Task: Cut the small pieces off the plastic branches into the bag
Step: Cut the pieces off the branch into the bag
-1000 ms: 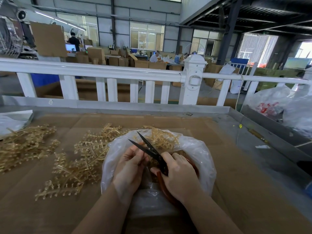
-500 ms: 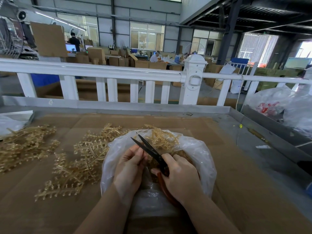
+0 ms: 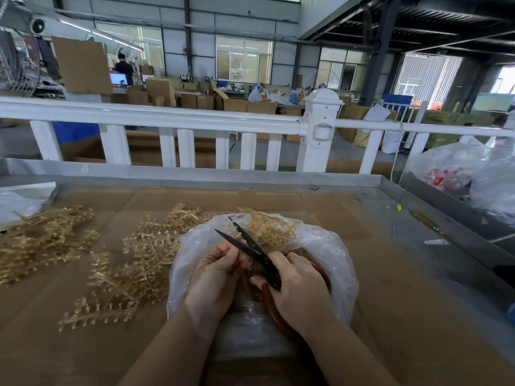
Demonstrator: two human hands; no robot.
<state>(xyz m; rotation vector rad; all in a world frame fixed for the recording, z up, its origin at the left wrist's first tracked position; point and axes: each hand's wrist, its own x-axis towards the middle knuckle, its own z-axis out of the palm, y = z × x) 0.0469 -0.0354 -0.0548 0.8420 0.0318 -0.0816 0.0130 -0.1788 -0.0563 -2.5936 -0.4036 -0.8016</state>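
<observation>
Holding red-handled scissors point(image 3: 250, 250) over the open mouth of a clear bag point(image 3: 331, 252), the right hand point(image 3: 299, 291) had its grip curled round the handles, with the dark blades parted and pointing up and away to the left. The left hand point(image 3: 216, 277) sat just beside it, over the bag's left side, fingers curled with the tips drawn together next to the lower blade; whatever they pinched was too small and too hidden to make out, though their grip looked clamped on something. Inside the bag, beyond the blades, lay a tangle of amber plastic branches point(image 3: 267, 229), and under the hands a darker heap of small bits showed through the plastic.

More branches point(image 3: 133, 271) were spread on the cardboard-covered worktop point(image 3: 390, 316) just left of the bag, some touching its side, and a second pile point(image 3: 41, 240) lay well apart at the left edge, near a white sheet of plastic point(image 3: 19, 200). A white fence point(image 3: 172, 118) ran along the far side of the worktop. Other bags point(image 3: 457, 168) stood off to the right beyond the metal rim. Behind the fence stood stacked cartons point(image 3: 161, 89) and people at distant benches.
</observation>
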